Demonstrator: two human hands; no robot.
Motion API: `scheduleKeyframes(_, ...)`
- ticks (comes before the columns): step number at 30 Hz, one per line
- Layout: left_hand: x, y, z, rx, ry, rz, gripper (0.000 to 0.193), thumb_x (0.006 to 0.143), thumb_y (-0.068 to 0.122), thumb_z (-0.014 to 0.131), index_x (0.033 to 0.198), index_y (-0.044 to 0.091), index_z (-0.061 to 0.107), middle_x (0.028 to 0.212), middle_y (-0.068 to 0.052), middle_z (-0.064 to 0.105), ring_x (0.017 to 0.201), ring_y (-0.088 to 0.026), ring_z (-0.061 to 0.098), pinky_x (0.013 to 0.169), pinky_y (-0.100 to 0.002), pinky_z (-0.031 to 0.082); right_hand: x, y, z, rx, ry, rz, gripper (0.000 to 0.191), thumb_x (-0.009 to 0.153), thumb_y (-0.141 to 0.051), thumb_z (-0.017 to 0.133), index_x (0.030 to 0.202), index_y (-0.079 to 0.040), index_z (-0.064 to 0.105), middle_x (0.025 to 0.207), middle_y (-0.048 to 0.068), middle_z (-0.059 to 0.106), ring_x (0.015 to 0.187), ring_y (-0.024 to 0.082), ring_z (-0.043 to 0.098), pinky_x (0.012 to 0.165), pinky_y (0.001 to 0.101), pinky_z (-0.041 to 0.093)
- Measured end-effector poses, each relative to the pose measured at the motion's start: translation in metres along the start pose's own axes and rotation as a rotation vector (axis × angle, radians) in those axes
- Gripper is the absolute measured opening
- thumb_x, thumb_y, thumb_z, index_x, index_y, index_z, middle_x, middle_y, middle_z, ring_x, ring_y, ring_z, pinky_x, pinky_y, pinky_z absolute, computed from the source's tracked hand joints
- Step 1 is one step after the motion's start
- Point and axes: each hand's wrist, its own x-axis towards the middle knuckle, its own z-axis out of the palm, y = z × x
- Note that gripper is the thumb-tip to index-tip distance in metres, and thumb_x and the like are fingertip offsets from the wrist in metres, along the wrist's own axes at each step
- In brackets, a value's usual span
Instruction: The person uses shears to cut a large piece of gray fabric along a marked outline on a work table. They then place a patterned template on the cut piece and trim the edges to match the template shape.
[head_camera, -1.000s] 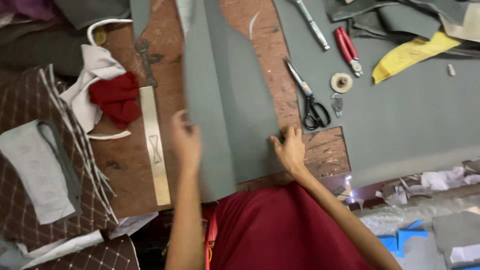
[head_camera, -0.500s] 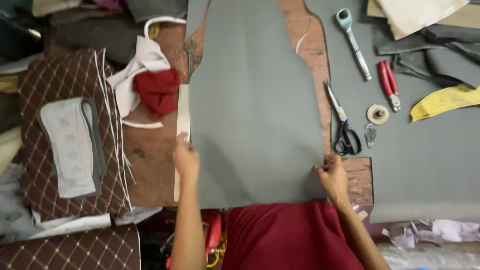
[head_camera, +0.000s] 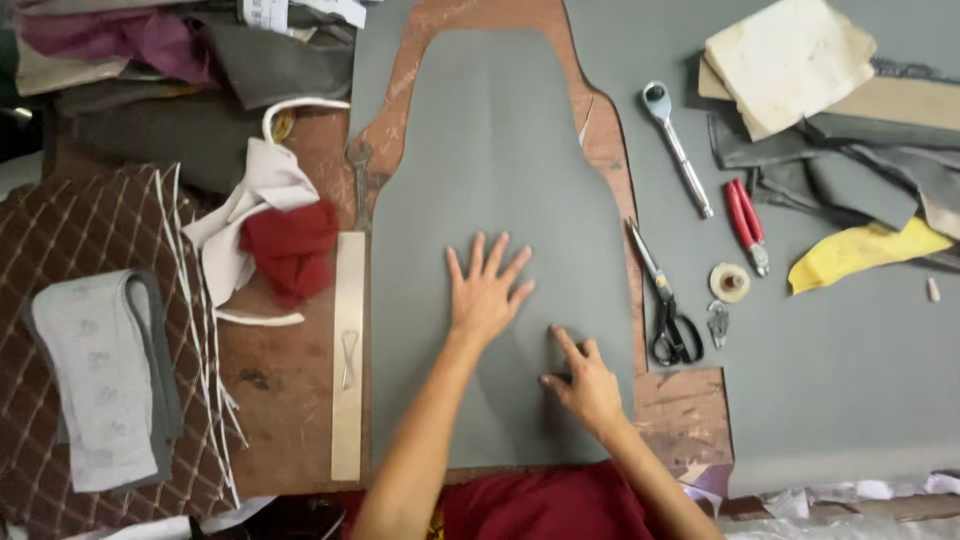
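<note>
A grey cut piece of material (head_camera: 500, 170) lies flat on a brown template board (head_camera: 600, 140). My left hand (head_camera: 487, 290) presses flat on the middle of the grey piece, fingers spread. A little lower and to the right, my right hand (head_camera: 582, 378) rests on the same piece, fingers partly curled with the index finger stretched out. Neither hand holds anything.
Black-handled scissors (head_camera: 665, 300), a rotary cutter (head_camera: 676, 145), a red-handled tool (head_camera: 745, 225), a tape roll (head_camera: 729, 281) and a yellow scrap (head_camera: 860, 252) lie to the right. A long pale ruler (head_camera: 348, 350), red cloth (head_camera: 292, 250) and brown quilted material (head_camera: 90, 250) lie left.
Both hands have left the lower corners of the grey piece and moved up onto its middle, pressing it flat. The view has shifted so the piece sits centred.
</note>
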Motion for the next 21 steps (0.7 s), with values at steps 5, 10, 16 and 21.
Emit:
scheduleKeyframes(5,0.114,-0.042,-0.004,-0.003,-0.060,-0.039,0.062,0.097,0.063,0.045,0.153,0.038,0.042,0.166,-0.004,0.028,0.153,-0.040,0.015,0.111,-0.080,0.004,0.011,-0.002,-0.012,0.016,-0.080,0.071,0.090,0.076,-0.028,0.085,0.153,-0.034,0.038,0.116,0.015,0.054,0.094,0.040,0.065,0.081,0.0483,0.055)
scheduleKeyframes(10,0.234,-0.077,-0.006,0.006,-0.022,-0.058,0.062,0.100,0.064,0.043,0.156,0.039,0.040,0.168,-0.002,0.026,0.155,-0.038,0.013,0.114,-0.079,0.002,0.027,-0.001,-0.010,0.060,-0.096,0.097,0.090,0.075,-0.031,0.084,0.152,-0.040,0.040,0.120,0.012,0.058,0.090,0.035,0.070,0.077,0.0449,0.058)
scheduleKeyframes(16,0.349,-0.112,0.004,-0.029,-0.062,-0.167,0.065,0.096,0.069,0.041,0.155,0.041,0.037,0.168,-0.004,0.021,0.154,-0.043,0.004,0.110,-0.083,-0.005,0.051,0.032,0.019,-0.089,-0.103,0.087,0.098,0.066,-0.040,0.091,0.151,-0.047,0.043,0.119,0.012,0.059,0.084,0.027,0.071,0.070,0.0382,0.061)
scheduleKeyframes(21,0.366,-0.117,0.010,-0.021,-0.096,-0.189,0.066,0.097,0.069,0.042,0.156,0.041,0.036,0.170,-0.005,0.018,0.154,-0.046,0.001,0.108,-0.085,-0.005,0.089,0.072,0.055,-0.241,-0.196,-0.158,0.078,0.077,-0.005,0.072,0.149,-0.029,0.053,0.092,0.008,0.059,0.071,0.020,0.062,0.076,0.0291,0.056)
